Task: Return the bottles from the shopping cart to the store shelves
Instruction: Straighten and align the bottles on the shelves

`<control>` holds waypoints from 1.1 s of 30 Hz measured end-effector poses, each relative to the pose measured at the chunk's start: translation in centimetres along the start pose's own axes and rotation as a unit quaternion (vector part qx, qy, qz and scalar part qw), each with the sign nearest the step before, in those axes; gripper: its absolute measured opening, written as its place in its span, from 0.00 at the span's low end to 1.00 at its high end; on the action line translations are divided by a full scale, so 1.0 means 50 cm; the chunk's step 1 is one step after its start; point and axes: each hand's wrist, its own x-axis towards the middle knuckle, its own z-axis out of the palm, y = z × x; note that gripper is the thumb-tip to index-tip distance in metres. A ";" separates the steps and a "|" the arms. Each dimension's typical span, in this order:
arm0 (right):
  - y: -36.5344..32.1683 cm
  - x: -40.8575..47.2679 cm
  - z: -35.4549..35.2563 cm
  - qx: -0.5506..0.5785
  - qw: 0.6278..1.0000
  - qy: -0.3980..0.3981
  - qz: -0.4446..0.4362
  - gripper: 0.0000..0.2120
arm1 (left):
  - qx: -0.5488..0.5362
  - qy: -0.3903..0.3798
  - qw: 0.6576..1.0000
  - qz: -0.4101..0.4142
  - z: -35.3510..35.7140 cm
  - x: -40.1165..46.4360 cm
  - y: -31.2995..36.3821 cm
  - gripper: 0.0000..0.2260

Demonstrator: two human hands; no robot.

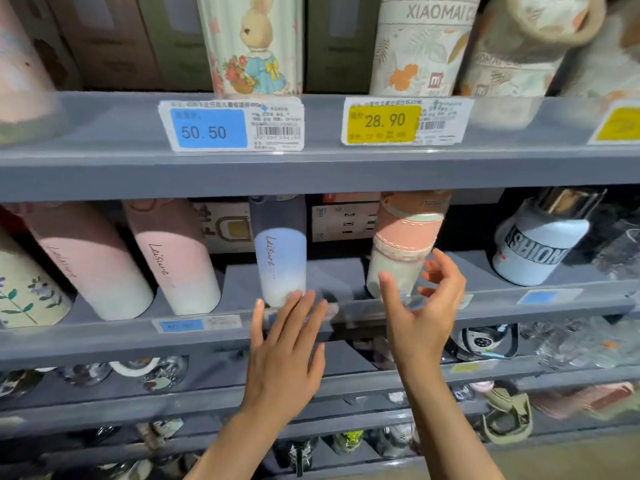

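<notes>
A blue-to-white "Leisure" bottle [281,261] stands on the middle grey shelf [485,306]. My left hand [289,344] is just below it, fingers straight, fingertips at the bottle's base and the shelf lip. To its right stands a cream bottle with a pink sleeve [403,247]. My right hand [424,306] is spread open in front of that bottle's lower part, thumb near its base and fingers beside it, gripping nothing.
Two pink "Leisure" bottles [173,258] and a floral one [24,289] stand to the left, a white "Fashion" bottle [540,247] to the right. The upper shelf carries rabbit and leaf-print bottles with price tags [231,125]. Lower shelves hold more cups.
</notes>
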 end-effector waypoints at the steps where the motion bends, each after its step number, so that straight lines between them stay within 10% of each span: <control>1: 0.013 0.007 -0.005 -0.013 0.999 0.014 0.031 0.36 | -0.001 -0.010 1.000 0.005 0.010 0.006 0.013 0.24; 6: 0.021 0.037 0.039 -0.123 0.992 0.000 0.032 0.50 | 0.007 -0.011 1.000 0.015 0.025 0.018 0.022 0.23; 11: 0.027 0.054 0.062 -0.137 0.988 0.017 0.064 0.48 | 0.023 -0.021 0.999 0.044 0.017 0.015 0.014 0.23; 17: 0.049 0.087 0.000 -0.147 0.978 -0.145 0.032 0.49 | 0.007 -0.001 1.000 0.029 0.020 0.017 0.019 0.21; 33: 0.054 0.077 -0.002 -0.167 0.975 -0.146 0.011 0.54 | 0.024 0.027 0.999 0.030 0.038 0.014 0.020 0.21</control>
